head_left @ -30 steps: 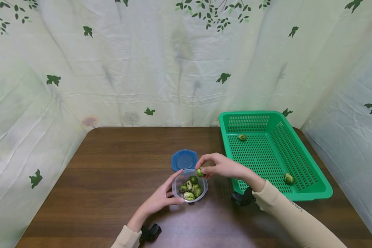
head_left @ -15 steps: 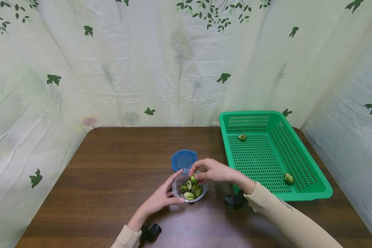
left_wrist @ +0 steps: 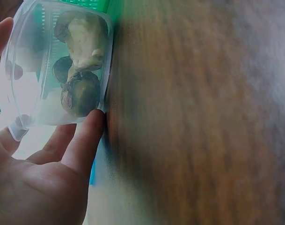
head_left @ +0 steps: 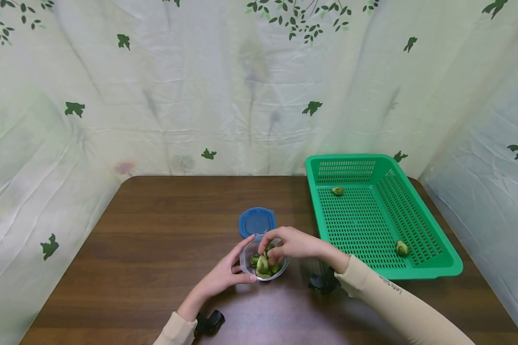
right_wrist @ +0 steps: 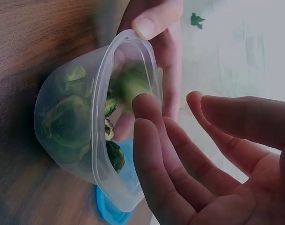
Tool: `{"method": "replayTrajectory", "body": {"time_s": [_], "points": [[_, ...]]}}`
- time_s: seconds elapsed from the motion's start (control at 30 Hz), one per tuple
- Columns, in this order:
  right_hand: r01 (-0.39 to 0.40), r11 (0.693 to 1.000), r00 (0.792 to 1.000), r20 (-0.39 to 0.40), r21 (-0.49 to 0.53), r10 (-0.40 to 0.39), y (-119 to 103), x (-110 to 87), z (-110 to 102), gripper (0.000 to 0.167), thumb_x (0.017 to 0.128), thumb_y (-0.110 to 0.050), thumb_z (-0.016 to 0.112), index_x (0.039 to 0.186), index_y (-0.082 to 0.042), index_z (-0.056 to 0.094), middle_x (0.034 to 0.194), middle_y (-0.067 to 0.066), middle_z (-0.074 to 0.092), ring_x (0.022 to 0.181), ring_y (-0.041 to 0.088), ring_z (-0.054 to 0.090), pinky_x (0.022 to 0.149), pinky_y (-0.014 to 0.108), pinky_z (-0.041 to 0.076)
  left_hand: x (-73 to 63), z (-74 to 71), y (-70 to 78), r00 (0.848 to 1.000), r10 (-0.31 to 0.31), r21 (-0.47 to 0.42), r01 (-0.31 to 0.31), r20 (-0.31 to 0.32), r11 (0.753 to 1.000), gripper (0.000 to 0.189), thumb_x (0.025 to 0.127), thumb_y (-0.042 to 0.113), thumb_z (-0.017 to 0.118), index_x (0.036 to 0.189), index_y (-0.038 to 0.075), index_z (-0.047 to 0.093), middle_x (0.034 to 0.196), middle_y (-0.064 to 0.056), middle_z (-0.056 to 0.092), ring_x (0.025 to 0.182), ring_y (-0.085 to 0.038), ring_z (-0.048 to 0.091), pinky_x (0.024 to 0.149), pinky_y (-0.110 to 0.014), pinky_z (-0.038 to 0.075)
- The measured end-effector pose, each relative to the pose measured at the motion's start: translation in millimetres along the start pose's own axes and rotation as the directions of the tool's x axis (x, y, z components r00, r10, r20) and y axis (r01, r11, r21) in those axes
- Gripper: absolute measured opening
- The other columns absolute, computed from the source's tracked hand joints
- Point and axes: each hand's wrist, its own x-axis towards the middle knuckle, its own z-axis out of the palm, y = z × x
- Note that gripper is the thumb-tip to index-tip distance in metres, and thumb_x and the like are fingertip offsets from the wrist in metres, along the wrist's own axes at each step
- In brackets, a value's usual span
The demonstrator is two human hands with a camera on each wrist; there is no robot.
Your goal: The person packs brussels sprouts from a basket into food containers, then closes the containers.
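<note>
A clear plastic container (right_wrist: 101,117) with several Brussels sprouts (left_wrist: 81,93) in it stands on the table. My left hand (head_left: 222,279) holds it from the left, thumb at the near rim and fingers along the far side. Above the opening is my right hand (head_left: 291,244), its fingers bent but spread apart in the right wrist view. Just beyond those fingertips a blurred green sprout (right_wrist: 131,85) shows inside the container mouth, apart from the thumb. In the head view the right hand covers part of the sprouts.
A blue lid (head_left: 257,222) lies flat right behind the container. To the right stands a green slotted basket (head_left: 446,266), one sprout (head_left: 337,191) near its back left and another sprout (head_left: 402,248) near its front right. Brown tabletop (head_left: 164,225) extends to the left.
The right hand has moved left and down over the container with a sprout, which now appears loose below its fingers. The left hand has kept its hold on the container.
</note>
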Motion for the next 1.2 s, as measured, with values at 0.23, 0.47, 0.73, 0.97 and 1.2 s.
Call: {"method": "replayTrajectory", "body": {"time_s": [0.23,0.47,0.73,0.97,1.2], "points": [[-0.019,0.999,1.000,-0.005,0.031,0.020,0,-3.8,-4,0.015,0.093,0.001,0.054,0.104,0.003,0.064,0.104,0.019,0.063,0.079,0.027,0.066,0.069,0.035,0.056,0.6,0.3,-0.2,1.000,-0.006,0.003,0.006,-0.011,1.000,0.086,0.088,0.008,0.069,0.153,0.027,0.018,0.152,-0.022,0.019,0.127,-0.036,0.043,0.090,-0.031,0.049],[0.002,0.998,0.999,-0.046,0.065,0.001,1,-12.1,-15,0.018,0.092,0.000,0.053,0.106,0.005,0.063,0.107,0.021,0.062,0.085,0.034,0.065,0.070,0.035,0.055,1.4,-0.6,-2.3,1.000,0.029,0.010,-0.028,-0.008,1.000,0.085,0.088,0.006,0.068,0.154,0.020,0.016,0.150,-0.027,0.020,0.128,-0.039,0.040,0.090,-0.030,0.048],[0.002,0.990,0.996,-0.091,0.140,0.010,2,-22.4,-29,0.016,0.094,-0.003,0.054,0.106,0.003,0.063,0.107,0.019,0.062,0.087,0.033,0.065,0.077,0.046,0.054,1.0,-0.4,-3.3,0.999,0.049,0.014,-0.049,-0.009,0.999,0.085,0.088,0.006,0.069,0.154,0.019,0.017,0.150,-0.027,0.021,0.130,-0.040,0.036,0.092,-0.030,0.046],[0.024,0.989,0.992,-0.127,0.144,-0.006,3,-31.6,-44,0.019,0.095,-0.005,0.054,0.109,0.006,0.061,0.108,0.016,0.061,0.087,0.028,0.066,0.077,0.041,0.055,0.5,-0.2,-4.0,0.998,0.056,0.013,-0.056,-0.011,0.998,0.085,0.087,0.006,0.070,0.154,0.019,0.018,0.150,-0.027,0.022,0.131,-0.040,0.035,0.092,-0.030,0.046],[0.020,0.988,0.987,-0.159,0.150,0.005,4,-39.6,-58,0.020,0.096,-0.008,0.054,0.111,0.003,0.061,0.108,0.012,0.062,0.088,0.026,0.065,0.080,0.043,0.054,0.3,-0.2,-4.3,0.998,0.065,0.029,-0.064,-0.014,0.998,0.086,0.087,0.007,0.070,0.154,0.018,0.018,0.149,-0.027,0.023,0.131,-0.040,0.035,0.092,-0.030,0.046]]}}
